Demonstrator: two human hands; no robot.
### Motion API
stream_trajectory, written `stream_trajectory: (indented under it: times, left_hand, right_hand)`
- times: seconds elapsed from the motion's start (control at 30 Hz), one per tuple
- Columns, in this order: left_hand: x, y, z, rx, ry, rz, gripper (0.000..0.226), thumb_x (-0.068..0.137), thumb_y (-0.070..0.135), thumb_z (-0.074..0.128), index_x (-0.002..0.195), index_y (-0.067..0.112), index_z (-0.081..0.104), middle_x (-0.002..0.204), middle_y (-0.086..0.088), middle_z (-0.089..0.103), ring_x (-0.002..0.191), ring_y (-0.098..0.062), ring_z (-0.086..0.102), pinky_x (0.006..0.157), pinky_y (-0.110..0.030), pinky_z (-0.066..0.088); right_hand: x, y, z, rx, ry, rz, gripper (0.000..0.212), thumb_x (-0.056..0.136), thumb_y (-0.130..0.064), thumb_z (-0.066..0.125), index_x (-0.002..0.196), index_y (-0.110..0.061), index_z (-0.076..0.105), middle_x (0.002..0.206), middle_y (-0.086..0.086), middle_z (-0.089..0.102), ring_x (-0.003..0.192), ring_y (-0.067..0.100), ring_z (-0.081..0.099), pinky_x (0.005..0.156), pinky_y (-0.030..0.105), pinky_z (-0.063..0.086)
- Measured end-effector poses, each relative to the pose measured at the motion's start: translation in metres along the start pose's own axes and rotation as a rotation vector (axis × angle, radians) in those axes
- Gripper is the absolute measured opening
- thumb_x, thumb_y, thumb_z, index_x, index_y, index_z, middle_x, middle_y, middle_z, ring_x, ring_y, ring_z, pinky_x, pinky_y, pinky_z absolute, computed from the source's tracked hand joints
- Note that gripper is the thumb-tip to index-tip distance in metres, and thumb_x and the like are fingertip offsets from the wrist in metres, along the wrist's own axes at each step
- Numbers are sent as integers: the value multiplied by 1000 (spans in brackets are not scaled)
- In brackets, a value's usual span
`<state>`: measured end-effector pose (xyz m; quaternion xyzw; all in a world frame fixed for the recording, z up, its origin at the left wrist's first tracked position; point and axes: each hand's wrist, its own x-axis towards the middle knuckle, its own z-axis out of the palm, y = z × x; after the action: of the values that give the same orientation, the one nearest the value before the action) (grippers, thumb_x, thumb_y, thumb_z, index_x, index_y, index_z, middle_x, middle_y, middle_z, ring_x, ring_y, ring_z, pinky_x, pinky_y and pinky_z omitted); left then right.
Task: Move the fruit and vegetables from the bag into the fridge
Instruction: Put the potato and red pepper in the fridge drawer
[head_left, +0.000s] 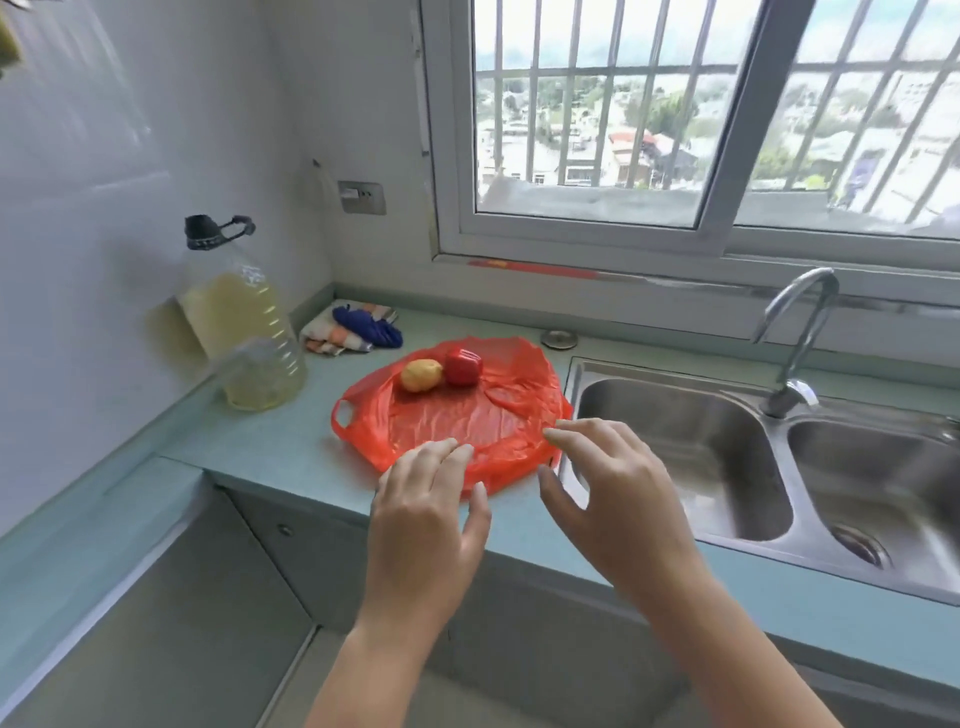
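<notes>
A red plastic bag (467, 421) lies spread flat on the pale green counter (270, 447). On its far part rest a yellow potato-like vegetable (421, 375) and a red bell pepper (462, 366), side by side and touching. My left hand (426, 525) hovers at the bag's near edge with its fingers spread and nothing in it. My right hand (608, 499) is at the bag's near right corner, fingers apart and fingertips at the plastic, gripping nothing. No fridge is in view.
A big bottle of yellow oil (244, 332) stands at the left by the wall. A folded cloth with blue gloves (353, 327) lies behind the bag. A steel double sink (727, 457) with a tap (795, 332) is right of the bag. A barred window is above.
</notes>
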<state>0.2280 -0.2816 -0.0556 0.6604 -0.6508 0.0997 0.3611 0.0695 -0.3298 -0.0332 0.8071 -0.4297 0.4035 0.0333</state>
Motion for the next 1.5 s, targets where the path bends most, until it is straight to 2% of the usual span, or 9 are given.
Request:
stream_trajectory:
  times: [0.3,0.5,0.77,0.9,1.1,1.17,1.23,1.37,1.5]
  left_hand:
    - [60,-87,49,-12,-74,-43,39,83,32,43,107,11,65,108,-4,66,105,-22,58,91,-37,44]
    - [121,-137,106,-4,-170,-48,38,82,30,43,106,9,65,109,-8,65,104,-26,60,91,-40,45]
    - [200,-203,190,69,-334,-137,42,77,33,43,103,10,67,109,-10,66,100,-29,62,87,-42,48]
    - [222,-232,226,105,-417,-194,45,76,36,43,103,9,67,109,-12,66,99,-30,63,83,-42,50]
    - [241,-261,263,132,-504,-250,39,67,25,67,103,9,67,111,-13,66,100,-32,62,83,-44,50]
    - [244,-268,272,145,-518,-256,41,67,25,67,104,9,66,112,-12,65,101,-32,62,84,-43,49]
    - [247,-272,278,137,-537,-266,43,73,27,65,113,11,62,122,-11,60,111,-30,56,92,-41,44]
    - [248,-276,292,130,-615,-275,52,88,35,49,137,21,38,146,0,33,134,-18,26,109,-32,20]
    - [249,-279,301,122,-652,-306,57,88,40,49,140,24,30,148,1,27,136,-17,22,109,-31,21]
  right_hand:
    - [62,28,105,21,-127,32,36,79,-32,49,94,-7,70,91,4,69,85,26,64,70,37,55]
    - [117,67,185,37,-219,66,29,72,-23,62,94,-6,70,90,7,69,84,28,65,71,35,54]
    - [176,128,285,32,-359,138,34,70,-25,66,97,-5,69,90,8,68,82,30,63,68,35,52]
    - [196,151,331,36,-428,174,41,63,-20,79,100,-7,67,94,8,66,84,32,63,64,38,53]
    - [212,175,385,57,-534,255,56,68,-27,76,119,-10,59,114,10,60,107,31,54,84,39,47]
    - [215,179,395,64,-570,278,59,70,-29,74,124,-11,56,120,9,56,113,29,50,88,39,45]
    - [216,183,404,73,-610,271,62,71,-31,73,127,-12,53,124,9,54,116,28,47,90,38,44]
    - [219,189,414,99,-666,270,68,73,-35,71,134,-18,45,132,7,46,122,25,41,91,36,42]
    - [221,190,419,153,-697,293,73,75,-38,70,139,-23,37,134,2,41,124,19,36,92,31,40]
